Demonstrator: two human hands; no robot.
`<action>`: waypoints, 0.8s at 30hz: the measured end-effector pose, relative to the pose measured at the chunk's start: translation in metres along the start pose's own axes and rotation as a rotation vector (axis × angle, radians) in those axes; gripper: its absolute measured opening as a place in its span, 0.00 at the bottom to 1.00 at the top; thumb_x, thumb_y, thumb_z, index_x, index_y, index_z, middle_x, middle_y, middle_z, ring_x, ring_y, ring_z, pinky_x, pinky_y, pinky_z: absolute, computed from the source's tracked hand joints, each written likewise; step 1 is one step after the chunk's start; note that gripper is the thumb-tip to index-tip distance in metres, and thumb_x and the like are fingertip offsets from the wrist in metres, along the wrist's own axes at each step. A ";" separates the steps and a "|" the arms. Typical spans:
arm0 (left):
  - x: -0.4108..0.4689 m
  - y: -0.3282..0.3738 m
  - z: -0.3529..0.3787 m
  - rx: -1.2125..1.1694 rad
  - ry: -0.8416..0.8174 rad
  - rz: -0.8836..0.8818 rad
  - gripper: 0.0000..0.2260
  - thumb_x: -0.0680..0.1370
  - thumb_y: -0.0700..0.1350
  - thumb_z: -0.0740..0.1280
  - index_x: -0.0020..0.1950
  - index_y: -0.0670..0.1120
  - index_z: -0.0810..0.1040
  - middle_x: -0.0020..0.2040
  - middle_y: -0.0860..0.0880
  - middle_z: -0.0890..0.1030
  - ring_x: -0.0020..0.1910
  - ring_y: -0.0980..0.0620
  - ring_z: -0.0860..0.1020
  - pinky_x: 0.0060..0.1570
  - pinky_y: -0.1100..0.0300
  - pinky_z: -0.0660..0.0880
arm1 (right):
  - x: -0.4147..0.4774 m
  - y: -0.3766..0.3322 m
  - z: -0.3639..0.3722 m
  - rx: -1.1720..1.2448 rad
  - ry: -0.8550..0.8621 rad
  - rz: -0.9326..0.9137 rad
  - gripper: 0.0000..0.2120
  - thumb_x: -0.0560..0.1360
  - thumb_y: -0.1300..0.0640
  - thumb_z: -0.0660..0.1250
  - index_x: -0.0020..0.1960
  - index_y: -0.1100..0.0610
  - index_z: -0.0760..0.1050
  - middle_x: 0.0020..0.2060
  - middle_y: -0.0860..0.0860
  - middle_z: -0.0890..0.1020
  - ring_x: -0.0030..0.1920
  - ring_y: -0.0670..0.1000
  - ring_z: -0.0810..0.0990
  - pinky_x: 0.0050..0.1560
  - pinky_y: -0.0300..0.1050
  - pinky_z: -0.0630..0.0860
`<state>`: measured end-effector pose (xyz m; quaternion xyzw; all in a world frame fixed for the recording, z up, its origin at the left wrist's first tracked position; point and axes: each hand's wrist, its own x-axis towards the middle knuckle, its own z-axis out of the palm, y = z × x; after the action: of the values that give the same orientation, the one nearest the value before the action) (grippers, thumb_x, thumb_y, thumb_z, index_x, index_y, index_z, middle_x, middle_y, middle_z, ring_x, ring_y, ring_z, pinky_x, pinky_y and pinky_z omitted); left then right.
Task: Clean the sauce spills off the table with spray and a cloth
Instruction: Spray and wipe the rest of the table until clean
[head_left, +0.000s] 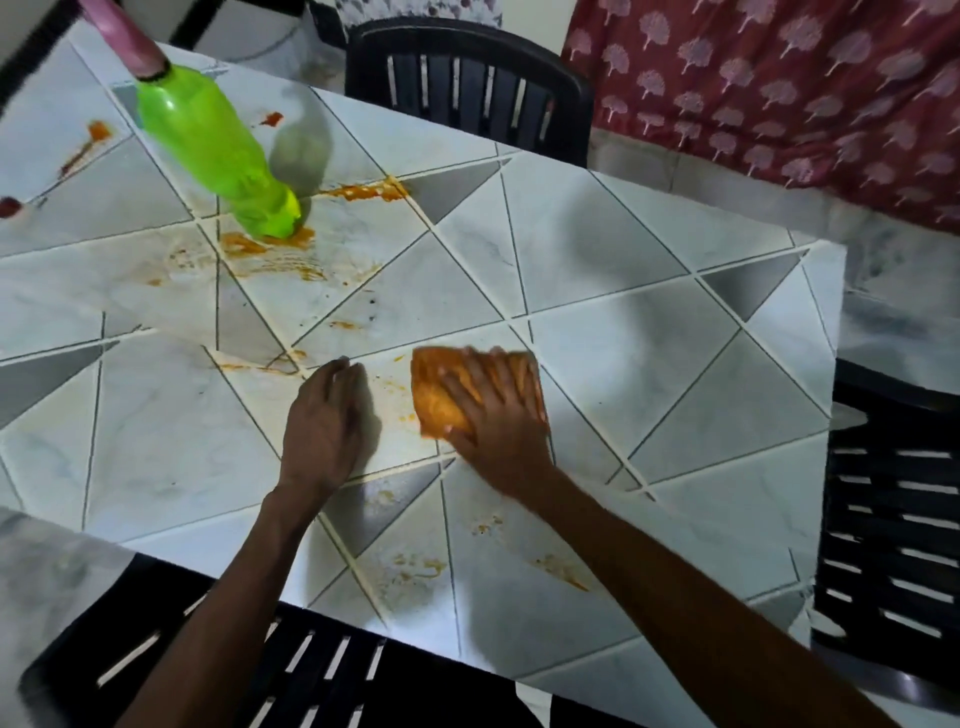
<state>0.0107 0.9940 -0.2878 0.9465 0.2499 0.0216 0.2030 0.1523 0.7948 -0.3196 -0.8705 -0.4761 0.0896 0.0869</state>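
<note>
Right hand atop cloth (sauce-stained)

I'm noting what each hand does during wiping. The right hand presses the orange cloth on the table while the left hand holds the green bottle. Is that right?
Not quite. In the head view the left hand holds nothing: it rests flat on the table beside the orange cloth, and the green bottle stands alone farther back. The right hand does press that cloth.
</note>
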 end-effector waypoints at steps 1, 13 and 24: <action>-0.001 -0.003 -0.001 0.008 0.003 0.022 0.24 0.77 0.47 0.57 0.67 0.34 0.73 0.65 0.33 0.74 0.60 0.32 0.75 0.59 0.44 0.74 | -0.025 0.004 0.002 -0.001 -0.005 -0.065 0.33 0.79 0.35 0.56 0.81 0.45 0.57 0.82 0.51 0.55 0.81 0.60 0.50 0.75 0.69 0.53; -0.001 0.000 -0.005 -0.068 0.051 0.006 0.24 0.77 0.48 0.55 0.67 0.37 0.76 0.64 0.37 0.77 0.56 0.35 0.78 0.53 0.47 0.75 | 0.094 0.044 -0.016 -0.053 0.059 0.421 0.34 0.79 0.36 0.51 0.81 0.49 0.57 0.80 0.56 0.58 0.78 0.66 0.56 0.74 0.74 0.49; -0.012 -0.047 -0.026 -0.166 0.115 -0.057 0.23 0.76 0.48 0.58 0.66 0.38 0.76 0.65 0.40 0.77 0.62 0.39 0.76 0.62 0.48 0.75 | -0.021 0.022 -0.004 -0.053 -0.087 -0.248 0.34 0.78 0.34 0.59 0.80 0.45 0.59 0.81 0.51 0.58 0.81 0.59 0.52 0.75 0.69 0.54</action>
<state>-0.0256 1.0347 -0.2820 0.9162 0.2851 0.0907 0.2667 0.1597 0.7648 -0.3197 -0.8021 -0.5857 0.1034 0.0535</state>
